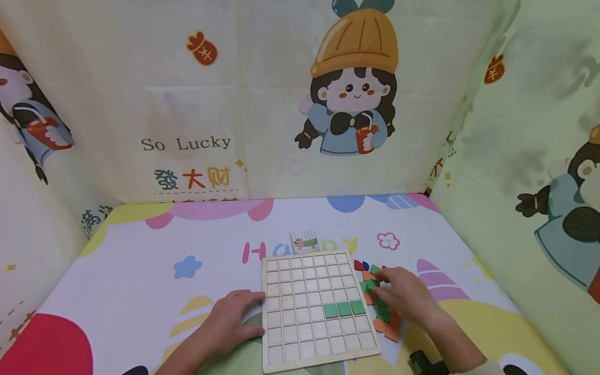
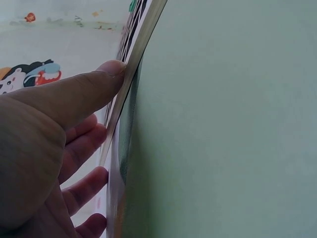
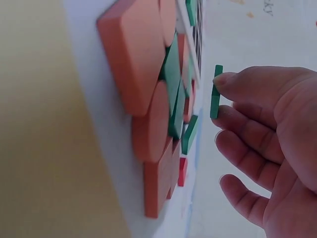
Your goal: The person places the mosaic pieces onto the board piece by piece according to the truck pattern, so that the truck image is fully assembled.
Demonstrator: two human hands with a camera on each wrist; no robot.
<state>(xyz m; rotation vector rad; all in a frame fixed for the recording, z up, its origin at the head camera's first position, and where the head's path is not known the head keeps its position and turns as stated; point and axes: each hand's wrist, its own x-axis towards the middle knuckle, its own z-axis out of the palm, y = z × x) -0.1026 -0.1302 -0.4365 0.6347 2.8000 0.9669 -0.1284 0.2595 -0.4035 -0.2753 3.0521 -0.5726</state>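
A wooden grid board (image 1: 323, 360) lies on the cloth with three green square tiles (image 1: 344, 309) side by side in one row at its right. My left hand (image 1: 229, 316) rests at the board's left edge; in the left wrist view the thumb (image 2: 94, 89) touches that edge and the fingers are spread below. Between thumb and fingertip, my right hand (image 1: 405, 297) pinches a thin green tile (image 3: 215, 105), held over the loose pieces to the right of the board. Below it are orange pieces (image 3: 136, 54) and other green pieces (image 3: 189, 135).
A small picture card (image 1: 304, 241) with a gridded coloured design lies behind the board. Red and blue pieces (image 1: 365, 266) sit at the far end of the pile. Printed cloth (image 1: 225, 229) covers the table, and printed curtains (image 1: 267, 104) stand behind and at both sides.
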